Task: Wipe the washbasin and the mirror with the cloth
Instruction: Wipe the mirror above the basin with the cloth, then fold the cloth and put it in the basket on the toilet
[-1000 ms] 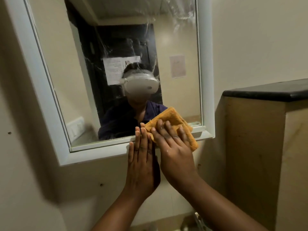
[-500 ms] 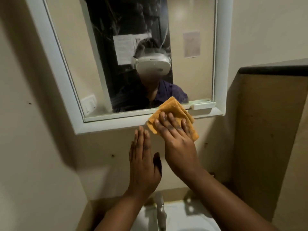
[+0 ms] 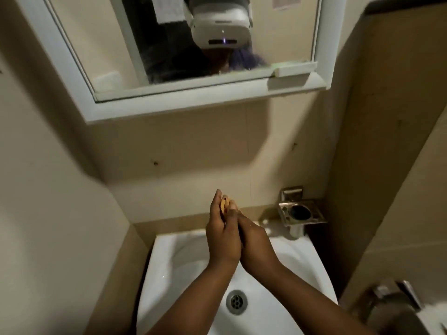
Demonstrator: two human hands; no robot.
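Observation:
My left hand and my right hand are pressed together above the back of the white washbasin. Between them is the orange cloth, of which only a small edge shows near the fingertips. Both hands wrap round it. The basin's metal drain lies below my forearms. The mirror in its white frame hangs on the wall above, well clear of my hands. The tap is hidden behind my hands.
A metal soap holder is fixed to the wall at the basin's right rear. Beige tiled walls close in on the left and right. A white ledge sits at the mirror's lower right corner. A blurred metal object is at bottom right.
Both hands came down from the mirror's lower frame to above the washbasin. The cloth, earlier spread flat under my right hand, is now bunched between both hands. My view tilted downward.

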